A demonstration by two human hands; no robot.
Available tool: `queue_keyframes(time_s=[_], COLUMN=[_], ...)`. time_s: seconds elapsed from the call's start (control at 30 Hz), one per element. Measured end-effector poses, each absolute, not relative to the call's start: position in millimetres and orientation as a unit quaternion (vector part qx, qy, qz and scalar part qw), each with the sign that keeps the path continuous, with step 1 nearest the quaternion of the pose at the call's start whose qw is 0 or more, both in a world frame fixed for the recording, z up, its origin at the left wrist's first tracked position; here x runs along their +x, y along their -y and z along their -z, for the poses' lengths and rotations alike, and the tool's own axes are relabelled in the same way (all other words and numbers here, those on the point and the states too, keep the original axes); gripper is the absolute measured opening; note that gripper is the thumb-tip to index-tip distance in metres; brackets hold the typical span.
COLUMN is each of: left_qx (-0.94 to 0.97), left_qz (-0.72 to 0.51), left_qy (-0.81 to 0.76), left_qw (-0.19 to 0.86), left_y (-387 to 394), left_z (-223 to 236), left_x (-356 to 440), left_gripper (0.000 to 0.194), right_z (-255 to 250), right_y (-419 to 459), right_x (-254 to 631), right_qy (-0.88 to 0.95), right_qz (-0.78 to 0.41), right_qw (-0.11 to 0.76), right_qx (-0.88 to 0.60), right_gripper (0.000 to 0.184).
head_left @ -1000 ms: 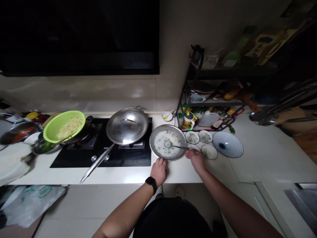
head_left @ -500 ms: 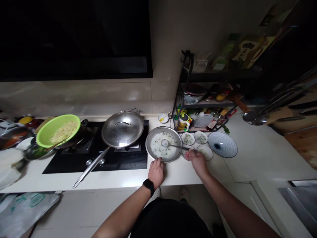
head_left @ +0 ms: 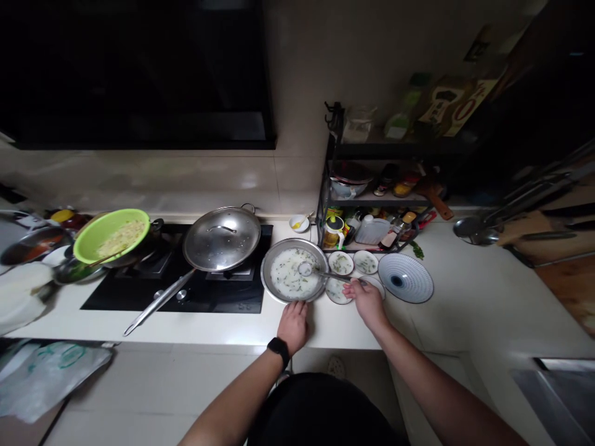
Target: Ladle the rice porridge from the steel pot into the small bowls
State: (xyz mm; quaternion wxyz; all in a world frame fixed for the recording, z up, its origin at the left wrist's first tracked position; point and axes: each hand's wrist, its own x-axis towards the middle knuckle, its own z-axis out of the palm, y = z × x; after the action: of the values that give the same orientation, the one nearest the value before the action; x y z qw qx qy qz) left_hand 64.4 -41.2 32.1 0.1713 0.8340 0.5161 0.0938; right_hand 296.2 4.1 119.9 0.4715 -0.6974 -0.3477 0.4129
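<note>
My right hand (head_left: 367,301) is closed round the handle of a metal ladle (head_left: 320,273). The ladle's bowl lies in a pale, milky liquid with green bits, inside a round metal basin (head_left: 267,285). At the basin's near rim, my left hand (head_left: 294,323), with a black watch on its wrist, has its fingers curled on the edge. Several small bowls, among them a white bowl (head_left: 341,263) with pale, green-flecked contents, stand just right of the basin. My right hand partly hides the nearer ones. A wide patterned bowl (head_left: 421,272) sits beyond them.
Left of the basin, a lidded pan (head_left: 222,238) sits on the black hob (head_left: 106,300), its long handle reaching over the counter's front. Farther left is a green colander (head_left: 83,238) with pale shreds. A rack (head_left: 357,202) with bottles and jars stands behind the small bowls.
The camera view has shifted, so the counter things appear farther left. Relative to the basin, my right hand and the ladle have moved slightly right. My left hand stays at the near rim.
</note>
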Motion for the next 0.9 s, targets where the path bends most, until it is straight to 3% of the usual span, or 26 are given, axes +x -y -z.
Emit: queue_keyframes(time_s=[0.47, 0.67, 0.77, 0.9], left_qx=[0.825, 0.827, 0.829, 0.828], left_qz=[-0.109, -0.105, -0.095, -0.083], left_qy=[-0.531, -0.528, -0.526, -0.53], left_qw=[0.161, 0.162, 0.164, 0.165], left_y=[43.5, 41.4, 40.7, 38.8], left_z=[-31.3, -36.8, -43.3, -51.6], left_x=[64.9, 64.6, 64.8, 66.8], left_gripper=[0.059, 0.058, 0.057, 0.053], right_z=[-136.7, -128.1, -119.4, -110.1], right_y=[31.9, 73.8, 90.1, 103.3], right_x=[353.5, 409.8, 435.7, 456.9], right_qy=[0.258, 0.218, 0.266, 0.457], right_qz=[-0.423, -0.363, -0.306, -0.166], right_qw=[0.536, 0.55, 0.503, 0.377], right_qx=[-0.684, -0.72, -0.763, -0.788], right_gripper=[0.046, 0.054, 0.052, 0.044])
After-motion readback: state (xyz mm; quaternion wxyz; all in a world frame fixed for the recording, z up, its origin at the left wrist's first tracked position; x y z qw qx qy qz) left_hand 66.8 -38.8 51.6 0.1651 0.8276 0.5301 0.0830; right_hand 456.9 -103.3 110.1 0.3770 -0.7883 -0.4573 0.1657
